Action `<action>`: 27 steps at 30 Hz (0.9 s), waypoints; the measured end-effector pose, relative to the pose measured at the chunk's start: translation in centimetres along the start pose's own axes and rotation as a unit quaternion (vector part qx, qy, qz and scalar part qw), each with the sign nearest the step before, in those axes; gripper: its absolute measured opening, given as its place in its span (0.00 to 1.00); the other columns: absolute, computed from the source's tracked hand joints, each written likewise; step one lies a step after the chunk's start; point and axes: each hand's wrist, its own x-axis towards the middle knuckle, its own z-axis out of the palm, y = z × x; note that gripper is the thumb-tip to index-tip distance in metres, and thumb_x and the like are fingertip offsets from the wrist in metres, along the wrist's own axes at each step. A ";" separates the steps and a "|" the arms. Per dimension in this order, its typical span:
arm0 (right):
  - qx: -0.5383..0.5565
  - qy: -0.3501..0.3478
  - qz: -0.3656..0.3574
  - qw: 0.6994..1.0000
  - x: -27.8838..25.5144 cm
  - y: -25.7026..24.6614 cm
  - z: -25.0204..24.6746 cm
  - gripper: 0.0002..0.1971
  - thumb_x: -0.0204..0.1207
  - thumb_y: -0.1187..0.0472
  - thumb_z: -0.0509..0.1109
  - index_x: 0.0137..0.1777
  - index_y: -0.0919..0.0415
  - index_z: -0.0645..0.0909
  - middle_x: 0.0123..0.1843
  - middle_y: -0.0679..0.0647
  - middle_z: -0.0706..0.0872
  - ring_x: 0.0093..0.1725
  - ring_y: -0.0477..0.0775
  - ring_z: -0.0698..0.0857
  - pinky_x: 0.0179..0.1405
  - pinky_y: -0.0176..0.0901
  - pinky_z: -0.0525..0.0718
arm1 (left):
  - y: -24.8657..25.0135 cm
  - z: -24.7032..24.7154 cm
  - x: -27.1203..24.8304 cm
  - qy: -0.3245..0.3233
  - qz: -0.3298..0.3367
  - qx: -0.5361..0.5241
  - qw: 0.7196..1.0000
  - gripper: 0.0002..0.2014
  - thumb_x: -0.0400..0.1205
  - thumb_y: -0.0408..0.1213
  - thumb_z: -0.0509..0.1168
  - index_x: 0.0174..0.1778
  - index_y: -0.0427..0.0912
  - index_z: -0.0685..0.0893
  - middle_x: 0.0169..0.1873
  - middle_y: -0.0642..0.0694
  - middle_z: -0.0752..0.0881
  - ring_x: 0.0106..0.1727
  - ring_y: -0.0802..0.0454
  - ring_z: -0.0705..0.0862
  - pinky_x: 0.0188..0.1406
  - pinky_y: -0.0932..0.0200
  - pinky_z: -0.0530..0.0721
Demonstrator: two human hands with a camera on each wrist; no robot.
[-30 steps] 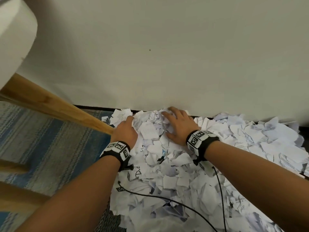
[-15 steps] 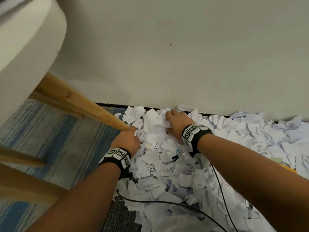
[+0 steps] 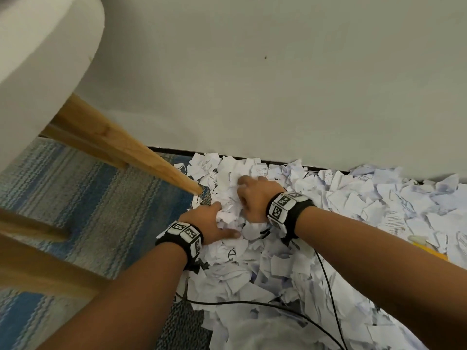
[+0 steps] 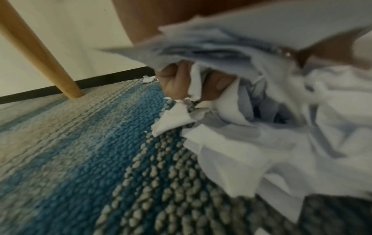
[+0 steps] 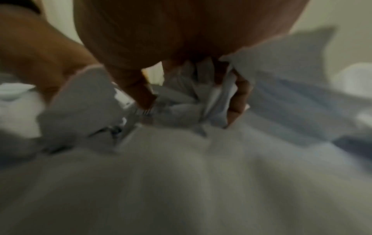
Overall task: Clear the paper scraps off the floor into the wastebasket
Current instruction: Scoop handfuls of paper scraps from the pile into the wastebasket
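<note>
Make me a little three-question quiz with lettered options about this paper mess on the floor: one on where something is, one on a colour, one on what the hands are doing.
1. Where does the pile of paper scraps lie?
A. Against the foot of the wall
B. On the white seat
C. Inside a basket

2. What colour are the stripes of the rug?
A. Red and black
B. Blue and grey
C. Green and yellow

3. What are the left hand and right hand doing?
A. Resting flat on the rug
B. Holding the wooden leg
C. Gripping a bunch of scraps between them

Answers:
1. A, the scraps run along the dark baseboard under the wall.
2. B, both the head and left wrist views show blue and grey woven bands.
3. C, both hands' fingers curl into crumpled paper, beside the wooden leg, not on it.
</note>
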 end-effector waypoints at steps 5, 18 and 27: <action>-0.041 -0.055 -0.012 0.998 0.3 0.1 1.2 0.27 0.73 0.45 0.71 0.67 0.59 0.75 0.77 0.56 0.65 0.67 0.71 0.72 0.55 0.62 0.85 | -0.4 -0.3 0.2 0.047 0.003 -0.050 0.998 0.13 0.82 0.51 0.59 0.57 0.48 0.77 0.52 0.40 0.85 0.53 0.40 0.84 0.53 0.48 0.83; 0.261 0.147 0.068 0.952 -4.5 3.6 -4.7 0.20 0.71 0.64 0.72 0.64 0.54 0.76 0.56 0.53 0.85 0.50 0.55 0.82 0.49 0.43 0.80 | 3.4 -6.1 -1.3 0.253 0.004 -0.158 0.954 0.17 0.85 0.37 0.57 0.70 0.43 0.72 0.46 0.40 0.85 0.51 0.39 0.83 0.43 0.52 0.78; 0.339 0.219 0.134 0.905 -11.7 7.4 -9.3 0.14 0.75 0.55 0.73 0.61 0.49 0.84 0.61 0.49 0.86 0.57 0.52 0.85 0.52 0.37 0.78 | 8.9 -9.3 -2.9 0.307 0.051 -0.174 0.934 0.12 0.85 0.39 0.56 0.64 0.46 0.75 0.48 0.35 0.85 0.49 0.34 0.83 0.42 0.51 0.76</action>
